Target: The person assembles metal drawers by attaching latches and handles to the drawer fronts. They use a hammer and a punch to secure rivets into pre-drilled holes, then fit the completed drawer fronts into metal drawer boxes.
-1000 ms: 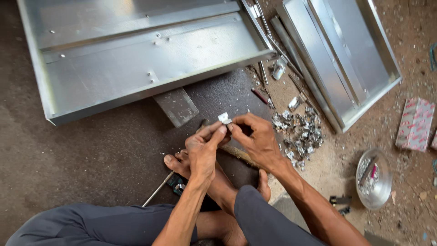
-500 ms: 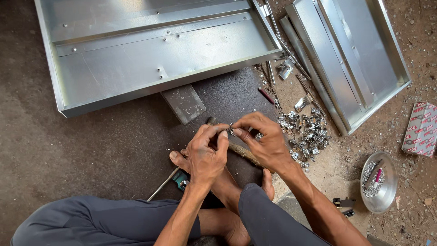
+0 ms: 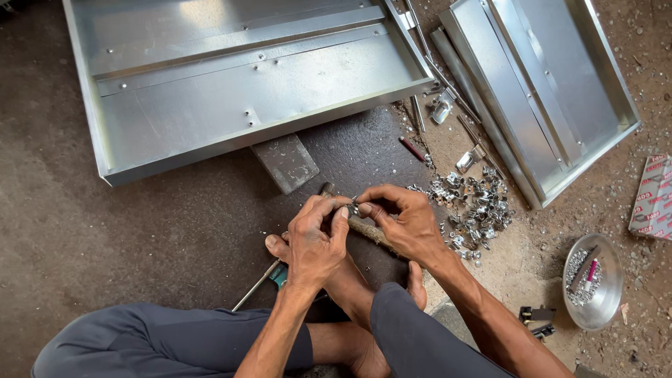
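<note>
I sit cross-legged on a dark floor. My left hand [image 3: 316,236] and my right hand [image 3: 404,224] meet in front of my bare feet, both pinching one small shiny metal part [image 3: 352,207] between the fingertips. Under the hands a hammer with a wooden handle [image 3: 369,231] lies on the floor, its head toward the upper left. A heap of several small metal fittings [image 3: 472,203] lies just right of my right hand.
A large galvanised sheet-metal tray [image 3: 238,91] lies ahead, a second tray [image 3: 553,91] at the right. A flat metal block [image 3: 285,162] sits near the first tray. A screwdriver [image 3: 262,280] lies by my left foot. A steel bowl [image 3: 595,283] with small parts and a red-white box [image 3: 652,199] are at the right.
The hands have come lower and closer together over the hammer handle. The bright piece held up between the fingers a second ago is now tucked between both hands' fingertips.
</note>
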